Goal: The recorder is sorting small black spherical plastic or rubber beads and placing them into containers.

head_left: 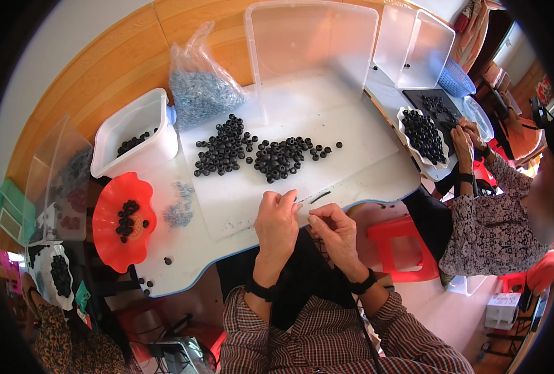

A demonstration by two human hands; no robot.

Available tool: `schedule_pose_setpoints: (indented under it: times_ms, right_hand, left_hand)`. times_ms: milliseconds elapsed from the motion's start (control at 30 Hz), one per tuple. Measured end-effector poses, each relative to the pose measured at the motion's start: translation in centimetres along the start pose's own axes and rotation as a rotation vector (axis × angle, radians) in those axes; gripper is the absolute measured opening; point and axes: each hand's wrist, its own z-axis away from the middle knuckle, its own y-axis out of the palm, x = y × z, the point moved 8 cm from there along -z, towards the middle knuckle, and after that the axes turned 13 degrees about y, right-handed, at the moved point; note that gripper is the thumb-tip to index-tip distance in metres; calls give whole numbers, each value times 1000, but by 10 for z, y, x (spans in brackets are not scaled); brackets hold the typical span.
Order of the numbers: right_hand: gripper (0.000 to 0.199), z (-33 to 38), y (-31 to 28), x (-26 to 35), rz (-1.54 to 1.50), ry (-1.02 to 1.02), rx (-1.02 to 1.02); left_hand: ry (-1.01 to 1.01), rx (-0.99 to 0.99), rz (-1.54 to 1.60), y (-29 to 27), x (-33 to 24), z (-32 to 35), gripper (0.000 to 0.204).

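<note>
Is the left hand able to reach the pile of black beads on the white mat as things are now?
Probably yes. The left hand is at the mat's near edge, and only bare white mat lies between it and the pile of black beads; nothing stands in the way.

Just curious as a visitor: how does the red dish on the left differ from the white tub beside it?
The red dish is shallow with a wavy, petal-like rim; the white tub is deep, straight-walled and boxy. The red dish sits nearer the table's edge, while the white tub stands farther back beside a plastic bag. Both hold a few black beads.
</note>
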Motion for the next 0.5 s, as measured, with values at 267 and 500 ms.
schedule_pose_setpoints:
  times_ms: [267, 500]
  right_hand:
    - [10, 2, -3, 5, 56, -39, -27]
    - [10, 3, 0, 10, 12, -60, -3]
  left_hand:
    - [43, 110, -158, 11, -1, -7, 22]
    - [-570, -7, 919, 13, 32, 22, 24]
